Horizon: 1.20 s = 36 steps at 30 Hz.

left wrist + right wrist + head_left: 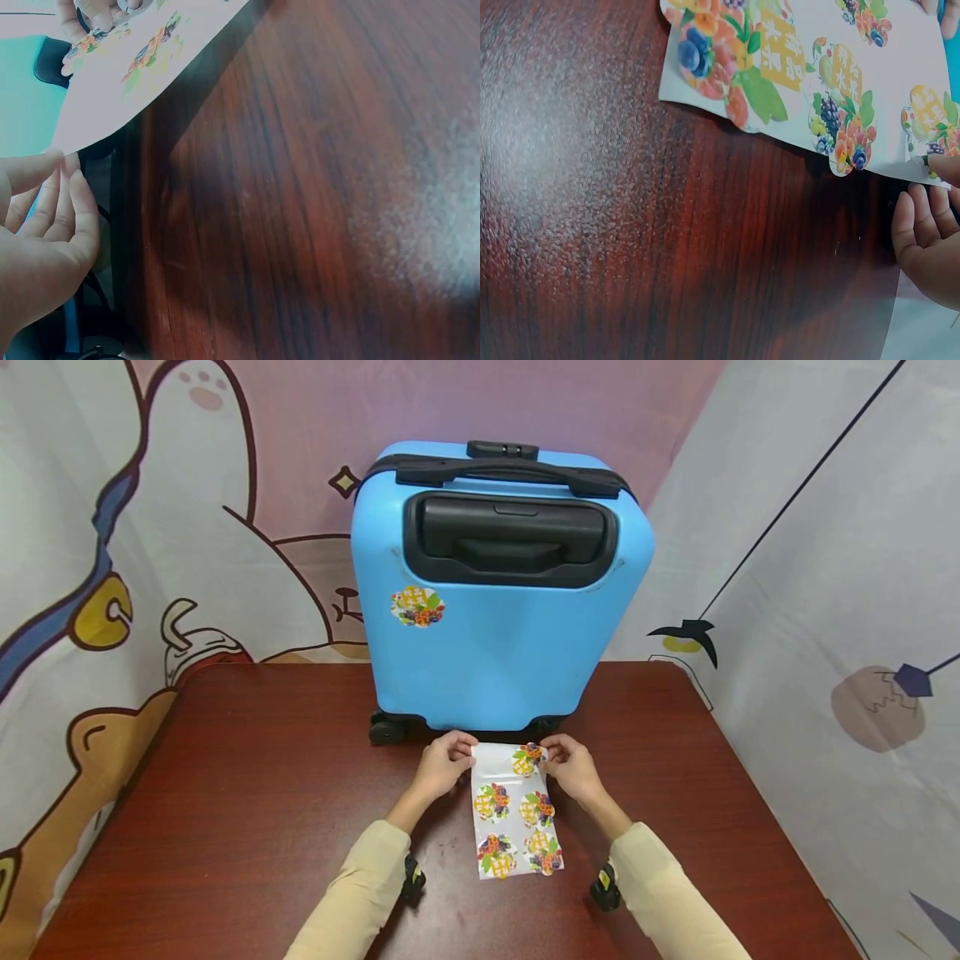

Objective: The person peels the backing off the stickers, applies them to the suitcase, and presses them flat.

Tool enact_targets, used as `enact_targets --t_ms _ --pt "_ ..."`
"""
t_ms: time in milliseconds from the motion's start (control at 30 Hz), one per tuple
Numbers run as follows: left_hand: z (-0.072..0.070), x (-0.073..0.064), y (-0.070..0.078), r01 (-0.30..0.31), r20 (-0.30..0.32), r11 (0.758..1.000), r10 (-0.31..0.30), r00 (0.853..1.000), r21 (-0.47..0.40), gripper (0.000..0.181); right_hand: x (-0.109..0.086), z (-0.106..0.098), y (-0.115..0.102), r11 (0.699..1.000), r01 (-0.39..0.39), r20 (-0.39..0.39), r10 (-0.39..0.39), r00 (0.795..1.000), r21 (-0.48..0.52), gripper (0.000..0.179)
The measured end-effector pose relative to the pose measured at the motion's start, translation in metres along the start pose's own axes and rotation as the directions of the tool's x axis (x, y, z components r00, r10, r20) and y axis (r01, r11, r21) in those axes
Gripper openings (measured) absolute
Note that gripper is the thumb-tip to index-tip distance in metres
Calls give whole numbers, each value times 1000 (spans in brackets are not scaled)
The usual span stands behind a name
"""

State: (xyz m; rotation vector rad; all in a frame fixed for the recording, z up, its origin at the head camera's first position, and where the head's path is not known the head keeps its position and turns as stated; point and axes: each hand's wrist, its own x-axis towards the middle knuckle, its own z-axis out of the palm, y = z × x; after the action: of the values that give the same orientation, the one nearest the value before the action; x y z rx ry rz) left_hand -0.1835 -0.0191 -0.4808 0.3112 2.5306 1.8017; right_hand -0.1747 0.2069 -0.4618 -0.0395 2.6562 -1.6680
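Note:
Between both hands is a white sticker sheet (498,768) bearing several fruit stickers, its upper left spot bare. The left hand (447,766) pinches the sheet's upper left corner between thumb and fingers. At the upper right corner, the right hand (572,767) pinches the edge beside a fruit sticker (528,759); its thumb overlaps that sticker in the right wrist view. Behind the sheet stands a light blue suitcase (495,652) with one fruit sticker (417,607) stuck on its upper left face. In the left wrist view, the sheet (97,112) bows up off the table.
The dark red wooden table (262,810) carries the suitcase near its far edge, a black wheel (386,728) showing at lower left. A recessed black pull handle (510,539) sits in the case's upper face. Cartoon-printed cloth (810,568) hangs behind and beside the table.

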Motion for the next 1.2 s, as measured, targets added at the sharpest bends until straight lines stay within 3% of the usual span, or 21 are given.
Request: enact_targets --t_ms 233,633,1200 --pt "1 1 1 -7 -52 1000 6 999 -18 16 -10 -1 -20 999 37 1 -37 999 -21 28" --pt "0 -1 5 -56 -67 998 55 996 -23 15 6 -5 16 999 35 41 -34 999 -19 34" --pt "1 -2 3 -91 -72 996 91 993 -2 16 7 -8 10 988 120 45 -116 992 -92 32"
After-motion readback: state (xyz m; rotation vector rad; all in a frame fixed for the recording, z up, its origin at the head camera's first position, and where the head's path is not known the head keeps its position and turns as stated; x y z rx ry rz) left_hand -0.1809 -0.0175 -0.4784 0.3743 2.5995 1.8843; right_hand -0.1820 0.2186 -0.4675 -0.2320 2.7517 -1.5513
